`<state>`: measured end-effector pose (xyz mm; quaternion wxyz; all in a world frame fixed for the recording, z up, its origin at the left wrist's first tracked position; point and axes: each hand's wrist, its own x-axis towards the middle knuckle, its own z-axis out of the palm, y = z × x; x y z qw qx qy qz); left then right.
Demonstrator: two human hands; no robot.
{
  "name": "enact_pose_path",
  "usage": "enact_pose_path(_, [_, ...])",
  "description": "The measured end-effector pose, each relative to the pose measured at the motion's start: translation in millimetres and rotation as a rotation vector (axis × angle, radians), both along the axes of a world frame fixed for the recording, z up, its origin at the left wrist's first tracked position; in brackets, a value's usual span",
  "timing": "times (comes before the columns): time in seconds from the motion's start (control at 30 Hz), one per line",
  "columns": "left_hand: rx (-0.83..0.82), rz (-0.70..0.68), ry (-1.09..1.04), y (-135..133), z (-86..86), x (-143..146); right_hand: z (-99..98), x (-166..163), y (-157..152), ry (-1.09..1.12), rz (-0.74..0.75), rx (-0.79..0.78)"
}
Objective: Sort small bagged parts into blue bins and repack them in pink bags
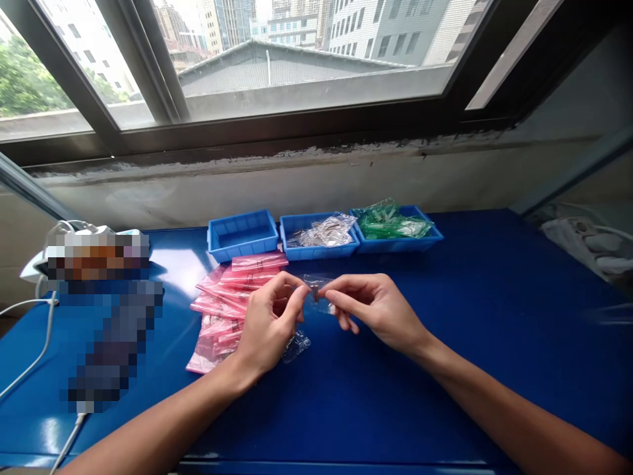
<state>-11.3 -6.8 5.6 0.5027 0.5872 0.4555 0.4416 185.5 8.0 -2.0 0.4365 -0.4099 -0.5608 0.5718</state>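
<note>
My left hand and my right hand meet over the blue table, both pinching a small clear plastic bag between thumb and fingers. Another clear bag lies on the table just under my left hand. A pile of pink plastic bags lies to the left of my left hand.
Three blue trays stand at the back: an empty one, one with clear bags, one with green bags. A blurred-out object with white cables sits at the left. A wall and window rise behind the table.
</note>
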Motion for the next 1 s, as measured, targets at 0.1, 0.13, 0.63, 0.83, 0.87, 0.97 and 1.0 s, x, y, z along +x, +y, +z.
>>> enact_pose_path(0.1, [-0.005,0.001,-0.034,1.2,-0.2,0.7,-2.7,1.1,7.1,0.191,-0.159,-0.023])
enact_pose_path(0.13, [-0.002,0.003,-0.034,1.6,-0.5,0.8,-2.9,1.5,9.1,0.256,-0.189,-0.034])
enact_pose_path(0.63, [0.018,0.077,-0.368,-1.2,2.0,-1.3,-6.3,-2.9,-9.6,-0.584,0.326,0.668])
enact_pose_path(0.83, [0.032,0.060,-0.410,-1.3,0.9,-1.8,-15.8,-2.8,-7.9,-0.709,0.340,0.796])
enact_pose_path(0.87, [0.027,0.054,-0.393,-1.0,0.7,-1.8,-16.4,-2.9,-7.3,-0.712,0.322,0.829])
enact_pose_path(0.97, [0.021,0.032,-0.323,-0.5,0.9,-1.7,-16.5,-4.0,-6.5,-0.685,0.254,0.914])
enact_pose_path(1.0, [0.026,0.030,-0.302,-0.5,1.1,-1.6,-16.0,-4.3,-6.5,-0.663,0.227,0.916])
